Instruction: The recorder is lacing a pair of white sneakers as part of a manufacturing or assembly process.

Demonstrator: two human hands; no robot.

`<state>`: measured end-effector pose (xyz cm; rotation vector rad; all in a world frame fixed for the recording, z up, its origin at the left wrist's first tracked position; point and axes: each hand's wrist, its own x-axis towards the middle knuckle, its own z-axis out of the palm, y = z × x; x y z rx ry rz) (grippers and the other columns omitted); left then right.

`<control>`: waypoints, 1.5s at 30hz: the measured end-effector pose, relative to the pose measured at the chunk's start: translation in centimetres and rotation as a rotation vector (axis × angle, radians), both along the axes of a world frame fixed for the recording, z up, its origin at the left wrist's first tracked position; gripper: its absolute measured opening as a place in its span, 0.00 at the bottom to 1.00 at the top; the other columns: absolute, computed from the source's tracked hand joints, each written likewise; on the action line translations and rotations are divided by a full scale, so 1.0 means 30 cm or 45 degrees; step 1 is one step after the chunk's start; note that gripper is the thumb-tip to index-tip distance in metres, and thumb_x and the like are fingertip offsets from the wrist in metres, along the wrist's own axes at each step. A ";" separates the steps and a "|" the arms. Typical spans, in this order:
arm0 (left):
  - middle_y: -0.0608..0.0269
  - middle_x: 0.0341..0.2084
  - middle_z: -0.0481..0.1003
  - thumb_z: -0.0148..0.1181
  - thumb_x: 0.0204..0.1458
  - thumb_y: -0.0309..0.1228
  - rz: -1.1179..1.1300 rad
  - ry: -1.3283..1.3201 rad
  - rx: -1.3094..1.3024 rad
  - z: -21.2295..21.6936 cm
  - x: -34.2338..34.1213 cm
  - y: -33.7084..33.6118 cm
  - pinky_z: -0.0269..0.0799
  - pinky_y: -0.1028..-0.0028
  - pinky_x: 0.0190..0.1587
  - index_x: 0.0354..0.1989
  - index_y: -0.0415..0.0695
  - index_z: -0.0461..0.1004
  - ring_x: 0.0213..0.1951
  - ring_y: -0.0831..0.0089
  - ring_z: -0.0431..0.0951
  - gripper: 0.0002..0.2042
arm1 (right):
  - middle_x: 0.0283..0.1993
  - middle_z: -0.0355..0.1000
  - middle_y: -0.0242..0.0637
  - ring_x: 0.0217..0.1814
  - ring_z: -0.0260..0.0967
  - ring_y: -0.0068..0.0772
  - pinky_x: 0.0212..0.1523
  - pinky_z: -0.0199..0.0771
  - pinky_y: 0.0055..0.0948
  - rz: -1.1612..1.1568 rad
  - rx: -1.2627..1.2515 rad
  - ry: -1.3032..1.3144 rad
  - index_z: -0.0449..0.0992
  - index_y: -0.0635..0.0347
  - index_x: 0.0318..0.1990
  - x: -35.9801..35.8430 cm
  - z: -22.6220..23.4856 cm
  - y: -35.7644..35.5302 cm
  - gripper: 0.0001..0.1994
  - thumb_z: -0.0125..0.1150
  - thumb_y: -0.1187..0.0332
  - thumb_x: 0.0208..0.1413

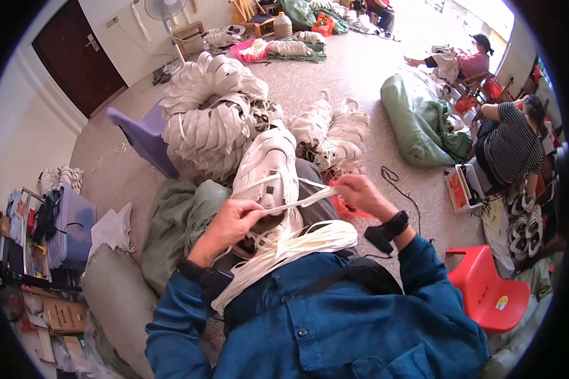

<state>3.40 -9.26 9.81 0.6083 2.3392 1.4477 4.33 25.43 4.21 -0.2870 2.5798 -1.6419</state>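
Note:
My left hand point(227, 228) pinches a flat white shoelace point(295, 204) near the shoe on my lap. Farther right, my right hand point(364, 194) grips the same lace, which stretches fairly taut between them. Beneath it lies a white shoe point(267, 165) with its toe pointing away from me; a strand of lace crosses its upper. Part of the shoe's opening is hidden by my left hand and the lace. A thick bundle of loose off-white laces point(297, 251) drapes over my lap, close to my body.
Stacked white shoe uppers point(210, 136) rise ahead beside a purple chair point(146, 136). More shoes point(341, 136) lie on the floor. A red plastic chair point(490, 287) stands at right, near a seated person point(511, 142). Green sacks point(417, 123) and a dark cord point(401, 189) are on the floor.

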 end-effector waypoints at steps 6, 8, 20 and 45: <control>0.68 0.20 0.75 0.60 0.57 0.30 0.070 0.135 -0.119 -0.074 -0.101 0.018 0.64 0.77 0.21 0.37 0.36 0.80 0.18 0.82 0.69 0.09 | 0.29 0.73 0.28 0.31 0.73 0.21 0.30 0.73 0.27 -0.044 1.107 0.395 0.78 0.65 0.39 -0.066 -0.144 0.043 0.08 0.56 0.69 0.63; 0.59 0.22 0.78 0.60 0.55 0.29 -0.005 0.492 -0.151 -0.079 -0.121 0.089 0.70 0.73 0.27 0.36 0.36 0.80 0.23 0.76 0.74 0.08 | 0.31 0.74 0.29 0.33 0.74 0.20 0.34 0.75 0.24 -0.009 -0.171 -0.120 0.77 0.65 0.44 -0.047 0.025 -0.185 0.09 0.56 0.69 0.63; 0.65 0.22 0.78 0.62 0.54 0.27 0.056 0.246 -0.171 -0.037 -0.200 0.018 0.71 0.76 0.30 0.33 0.34 0.80 0.26 0.82 0.74 0.07 | 0.34 0.73 0.53 0.36 0.72 0.59 0.35 0.72 0.46 -0.003 0.657 0.493 0.74 0.65 0.36 -0.124 -0.027 -0.183 0.05 0.55 0.75 0.52; 0.55 0.26 0.77 0.62 0.53 0.25 0.035 0.466 -0.118 -0.002 -0.210 0.108 0.72 0.71 0.33 0.34 0.35 0.79 0.28 0.70 0.77 0.06 | 0.27 0.76 0.43 0.30 0.77 0.40 0.33 0.75 0.34 0.005 -0.087 0.282 0.78 0.66 0.37 -0.155 0.009 -0.395 0.08 0.60 0.70 0.58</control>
